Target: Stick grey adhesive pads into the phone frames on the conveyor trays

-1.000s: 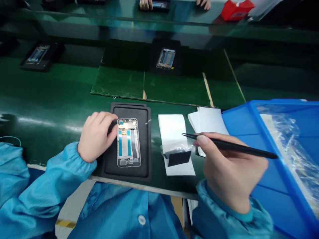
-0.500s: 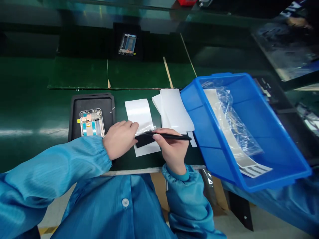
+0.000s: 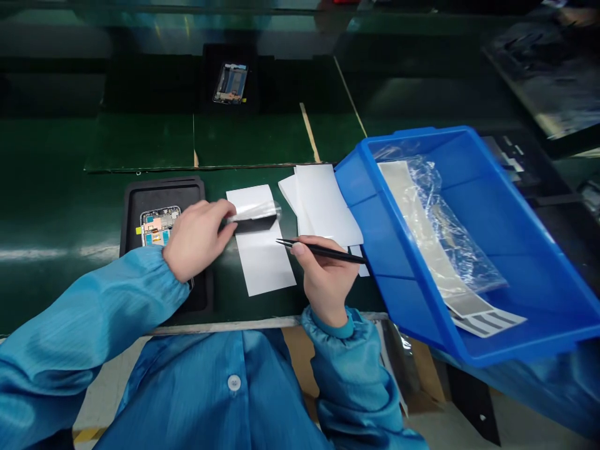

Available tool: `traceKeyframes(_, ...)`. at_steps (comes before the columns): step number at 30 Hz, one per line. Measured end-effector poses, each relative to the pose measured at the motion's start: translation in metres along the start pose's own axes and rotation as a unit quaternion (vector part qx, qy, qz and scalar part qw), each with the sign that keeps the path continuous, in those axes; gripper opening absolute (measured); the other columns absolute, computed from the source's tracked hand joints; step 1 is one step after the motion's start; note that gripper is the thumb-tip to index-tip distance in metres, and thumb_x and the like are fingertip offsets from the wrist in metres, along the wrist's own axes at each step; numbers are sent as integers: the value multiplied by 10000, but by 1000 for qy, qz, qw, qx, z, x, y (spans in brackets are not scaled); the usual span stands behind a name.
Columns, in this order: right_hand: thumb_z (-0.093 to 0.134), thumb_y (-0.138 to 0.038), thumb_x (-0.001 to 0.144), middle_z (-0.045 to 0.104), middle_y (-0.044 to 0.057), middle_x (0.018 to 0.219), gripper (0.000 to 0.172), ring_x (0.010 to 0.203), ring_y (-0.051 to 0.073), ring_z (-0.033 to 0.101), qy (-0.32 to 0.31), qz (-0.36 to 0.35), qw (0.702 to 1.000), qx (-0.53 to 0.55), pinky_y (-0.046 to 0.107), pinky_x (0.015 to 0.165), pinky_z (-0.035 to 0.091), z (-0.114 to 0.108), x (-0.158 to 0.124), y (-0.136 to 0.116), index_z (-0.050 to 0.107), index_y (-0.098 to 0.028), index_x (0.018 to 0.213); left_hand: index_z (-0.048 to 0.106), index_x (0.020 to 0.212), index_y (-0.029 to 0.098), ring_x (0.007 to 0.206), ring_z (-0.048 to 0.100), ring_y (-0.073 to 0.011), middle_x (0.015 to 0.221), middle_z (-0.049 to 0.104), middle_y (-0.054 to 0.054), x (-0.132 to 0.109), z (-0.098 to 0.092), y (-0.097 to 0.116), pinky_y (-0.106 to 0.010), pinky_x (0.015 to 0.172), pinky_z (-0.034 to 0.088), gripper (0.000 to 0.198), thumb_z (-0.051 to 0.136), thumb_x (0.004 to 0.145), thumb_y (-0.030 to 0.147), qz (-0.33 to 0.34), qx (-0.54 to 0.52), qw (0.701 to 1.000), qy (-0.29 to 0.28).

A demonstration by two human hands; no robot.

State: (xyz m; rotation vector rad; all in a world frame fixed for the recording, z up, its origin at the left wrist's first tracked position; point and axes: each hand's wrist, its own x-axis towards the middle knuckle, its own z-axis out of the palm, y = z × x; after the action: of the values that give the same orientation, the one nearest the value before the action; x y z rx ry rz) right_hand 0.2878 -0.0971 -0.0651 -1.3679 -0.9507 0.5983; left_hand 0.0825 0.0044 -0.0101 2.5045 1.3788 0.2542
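Observation:
My left hand (image 3: 197, 239) pinches the end of a black rectangular sheet (image 3: 255, 223) with a clear film along its top edge. The sheet is tilted up over a white strip of paper (image 3: 265, 265) on the bench. In my right hand (image 3: 328, 275) is a pair of black tweezers (image 3: 323, 251), their tips pointing left above the paper, apart from the sheet. Beneath my left forearm, an opened phone (image 3: 157, 226) with bare circuitry and a yellow tab lies in a black tray (image 3: 134, 215), partly covered.
A blue bin (image 3: 403, 306) stands at the right, holding a clear plastic bag (image 3: 459, 237) and a sticker strip (image 3: 412, 219). White sheets (image 3: 323, 206) lie against it. Farther back, another opened phone (image 3: 230, 84) rests on a dark tray. The bench's front edge (image 3: 225, 326) runs close to my body.
My left hand has lifted the black sheet off the white paper and moved it up and left. The tweezers have parted from the sheet, still in my right hand.

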Motion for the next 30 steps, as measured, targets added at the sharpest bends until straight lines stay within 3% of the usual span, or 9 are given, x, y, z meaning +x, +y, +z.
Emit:
traceKeyframes(4, 819, -264, 776, 750, 36, 827, 120, 738, 204, 709, 2, 23, 1000, 1, 350, 671, 587, -8, 5, 3, 769, -227, 879, 640, 1093, 184, 947, 614, -269, 956, 705, -58, 14, -12, -12, -413, 858, 465, 201, 573, 914, 247, -20, 27, 999, 2)
traceKeyframes(10, 667, -243, 855, 715, 31, 817, 74, 766, 197, 688, -16, 64, 998, 8, 363, 755, 563, -16, 24, 9, 723, -214, 893, 675, 1148, 244, 964, 617, -246, 1026, 728, -30, 4, -28, -14, -400, 875, 466, 254, 550, 928, 265, 33, -28, 993, -114)
traceKeyframes(13, 515, -224, 879, 701, 49, 829, 195, 750, 207, 667, -71, 71, 991, -88, 375, 749, 541, 2, 50, 9, 697, -197, 942, 687, 1139, 254, 973, 619, -248, 1050, 731, -26, -5, -31, -10, -396, 867, 467, 255, 528, 939, 270, 31, -34, 990, -134)
traceKeyframes(16, 627, -321, 816, 710, 88, 864, 200, 781, 256, 648, -132, 51, 941, -308, 383, 736, 498, 31, 78, 9, 691, -189, 951, 687, 1134, 247, 973, 623, -240, 1065, 732, -25, -10, -28, -8, -382, 866, 471, 255, 522, 940, 254, 33, -48, 987, -148)
traceKeyframes(18, 729, -380, 738, 697, 95, 796, 216, 758, 268, 636, -189, 68, 901, -384, 362, 692, 474, 49, 92, 10, 678, -191, 826, 686, 1133, 243, 978, 621, -242, 1066, 734, -27, -12, -26, -8, -387, 877, 469, 254, 519, 941, 243, 31, -49, 986, -155)
traceKeyframes(20, 768, -350, 699, 671, 69, 721, 203, 710, 239, 617, -213, 72, 897, -380, 337, 671, 458, 57, 102, 10, 635, -197, 698, 682, 1136, 241, 987, 619, -244, 1067, 735, -27, -14, -26, -9, -394, 893, 465, 253, 522, 941, 243, 29, -51, 986, -155)
traceKeyframes(25, 788, -387, 726, 661, 15, 748, 229, 606, 150, 541, -62, -67, 986, -137, 294, 596, 446, 32, 108, -17, 660, -198, 736, 682, 1143, 232, 980, 621, -232, 1032, 730, -46, -21, -27, -14, -383, 904, 476, 260, 522, 937, 243, 18, -77, 986, -149)
traceKeyframes(27, 801, -389, 733, 685, 29, 830, 209, 629, 155, 557, 8, -171, 981, -88, 302, 578, 453, 11, 102, -34, 683, -217, 728, 686, 1138, 226, 960, 630, -229, 1026, 727, -63, -18, -24, -17, -388, 897, 483, 263, 509, 944, 244, 23, -73, 988, -134)
traceKeyframes(30, 757, -309, 795, 710, 46, 892, 68, 720, 197, 632, -9, -287, 952, -105, 342, 628, 505, -16, 80, -45, 744, -266, 744, 676, 1155, 203, 990, 624, -270, 1073, 717, -95, -7, -17, -20, -442, 900, 483, 272, 521, 934, 232, 41, -21, 994, -96)
